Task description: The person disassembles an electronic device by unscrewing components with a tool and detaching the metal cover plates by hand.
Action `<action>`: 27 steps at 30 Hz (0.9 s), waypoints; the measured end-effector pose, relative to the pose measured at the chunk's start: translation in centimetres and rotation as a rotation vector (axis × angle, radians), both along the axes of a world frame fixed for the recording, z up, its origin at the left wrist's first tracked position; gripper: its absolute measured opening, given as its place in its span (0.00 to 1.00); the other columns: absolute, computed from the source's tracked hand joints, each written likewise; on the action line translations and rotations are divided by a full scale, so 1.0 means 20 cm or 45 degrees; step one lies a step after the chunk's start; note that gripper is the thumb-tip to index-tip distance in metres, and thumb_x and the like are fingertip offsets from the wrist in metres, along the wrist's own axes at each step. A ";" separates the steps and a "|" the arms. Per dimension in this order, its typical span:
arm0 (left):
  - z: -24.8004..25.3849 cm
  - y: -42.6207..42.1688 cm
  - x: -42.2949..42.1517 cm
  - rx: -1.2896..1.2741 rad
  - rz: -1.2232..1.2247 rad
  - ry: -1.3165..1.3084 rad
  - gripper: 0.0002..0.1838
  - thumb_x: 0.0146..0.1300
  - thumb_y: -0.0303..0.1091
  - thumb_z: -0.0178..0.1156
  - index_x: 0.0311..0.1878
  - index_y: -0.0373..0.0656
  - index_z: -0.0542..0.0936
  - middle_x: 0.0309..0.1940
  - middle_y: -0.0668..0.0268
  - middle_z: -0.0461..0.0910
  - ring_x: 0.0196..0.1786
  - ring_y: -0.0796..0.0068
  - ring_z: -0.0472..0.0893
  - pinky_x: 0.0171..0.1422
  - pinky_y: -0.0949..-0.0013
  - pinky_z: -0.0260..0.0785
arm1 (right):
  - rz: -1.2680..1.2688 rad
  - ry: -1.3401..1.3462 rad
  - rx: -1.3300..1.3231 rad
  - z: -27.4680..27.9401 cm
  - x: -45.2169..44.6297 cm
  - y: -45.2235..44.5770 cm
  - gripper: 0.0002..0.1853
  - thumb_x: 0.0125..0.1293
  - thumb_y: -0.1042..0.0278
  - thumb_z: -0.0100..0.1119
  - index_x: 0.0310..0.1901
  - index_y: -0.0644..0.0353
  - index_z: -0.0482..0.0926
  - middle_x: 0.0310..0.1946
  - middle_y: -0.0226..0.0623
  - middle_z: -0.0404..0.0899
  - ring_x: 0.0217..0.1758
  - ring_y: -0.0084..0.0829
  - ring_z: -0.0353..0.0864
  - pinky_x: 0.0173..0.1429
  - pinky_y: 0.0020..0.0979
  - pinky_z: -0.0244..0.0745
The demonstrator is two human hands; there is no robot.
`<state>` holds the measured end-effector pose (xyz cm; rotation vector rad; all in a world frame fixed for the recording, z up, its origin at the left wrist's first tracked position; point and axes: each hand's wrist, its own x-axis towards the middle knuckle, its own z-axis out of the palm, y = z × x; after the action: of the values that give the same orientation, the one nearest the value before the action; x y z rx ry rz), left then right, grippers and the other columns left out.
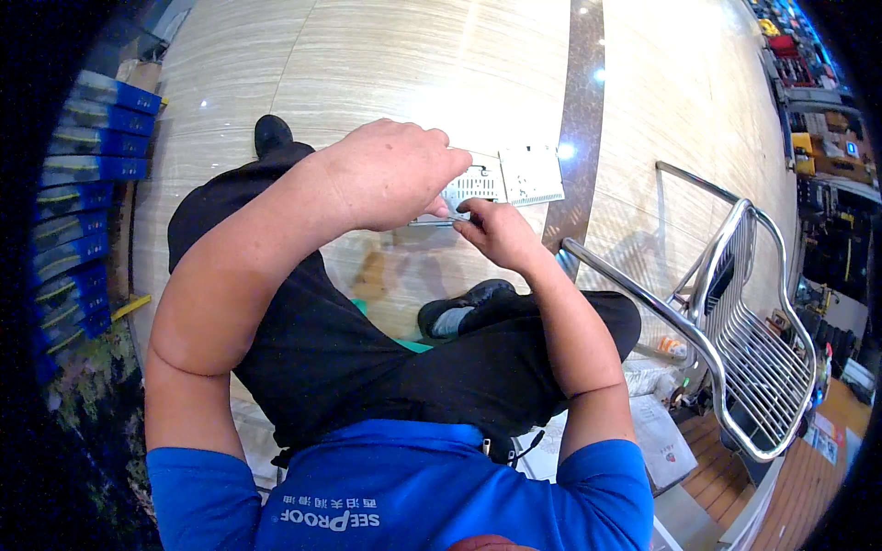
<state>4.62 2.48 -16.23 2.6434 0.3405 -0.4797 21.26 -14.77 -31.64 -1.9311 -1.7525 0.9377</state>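
A pale metal bracket plate (476, 190) with rows of slots sits between my hands above the tiled floor. My left hand (395, 173) reaches over its left side, back of the hand up, with curled fingers close to the plate's edge. What those fingers grip is hidden behind the hand. At the plate's near edge, my right hand (501, 234) has thumb and forefinger pinched together. Something small or thin between them is too unclear to name. A flat white panel (533, 175) with small holes lies just beyond, to the right.
A chrome-framed chair (763, 367) stands at the right, one leg reaching towards my right hand. Blue boxes (92, 174) are stacked at the left. My bent legs and a black shoe (464, 308) are below the hands. Crowded shelves (827, 147) line the far right.
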 end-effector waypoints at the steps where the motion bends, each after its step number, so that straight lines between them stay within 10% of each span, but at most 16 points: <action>1: 0.00 0.00 0.00 0.000 0.000 0.001 0.29 0.61 0.40 0.71 0.63 0.42 0.76 0.50 0.56 0.82 0.57 0.51 0.82 0.60 0.51 0.75 | -0.127 0.059 -0.088 0.01 0.00 0.01 0.14 0.67 0.59 0.69 0.42 0.63 0.84 0.32 0.47 0.86 0.35 0.51 0.85 0.41 0.45 0.79; 27: -0.01 -0.01 0.01 0.001 0.003 0.045 0.28 0.61 0.41 0.71 0.63 0.43 0.76 0.50 0.55 0.82 0.57 0.50 0.82 0.61 0.51 0.75 | -0.058 0.086 -0.059 0.03 0.01 0.01 0.12 0.68 0.63 0.69 0.45 0.62 0.86 0.36 0.48 0.86 0.39 0.48 0.86 0.44 0.42 0.80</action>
<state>4.76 2.33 -16.45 2.6373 0.3551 -0.5260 21.48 -14.49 -31.14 -1.9361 -1.6566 1.0240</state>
